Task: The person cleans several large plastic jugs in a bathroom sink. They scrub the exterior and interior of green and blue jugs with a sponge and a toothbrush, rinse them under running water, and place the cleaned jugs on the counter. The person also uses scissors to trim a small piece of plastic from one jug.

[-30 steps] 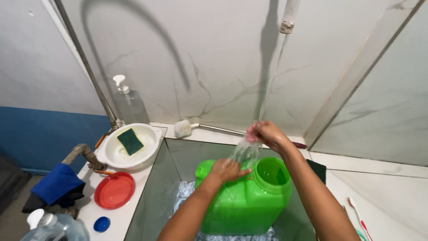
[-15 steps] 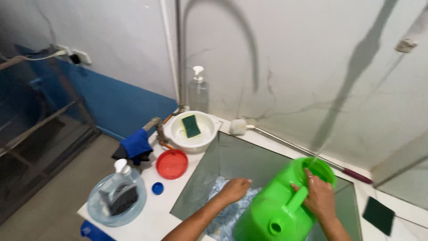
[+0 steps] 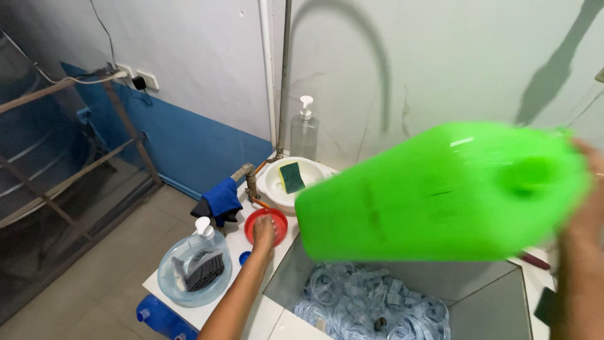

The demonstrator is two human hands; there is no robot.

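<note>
From the head camera, the only view: my right hand (image 3: 582,208) has the green jug (image 3: 440,192) up off the sink (image 3: 497,296) and tipped on its side, blurred, its fingers closed about the neck end at my far right. How tightly they clamp, I cannot tell through the blur. My left hand (image 3: 264,232) is stretched out with its fingers spread, the tips resting on the red lid (image 3: 261,221) at the counter's edge.

My reading is that the jug is lifted clear, nothing is screwed onto it yet, and the lid is only touched, not gripped; picking it up and fitting it is what remains.

Counting outward from my left fingertips: one red lid under them, one small blue cap (image 3: 245,257) just below them, one white bowl (image 3: 286,186) holding one green sponge (image 3: 291,177) just beyond them, one blue cloth (image 3: 221,198) to their left, and two pump bottles, one clear and tall (image 3: 304,132), one round and near (image 3: 194,267). One green jug sits in my right fingers.
</note>
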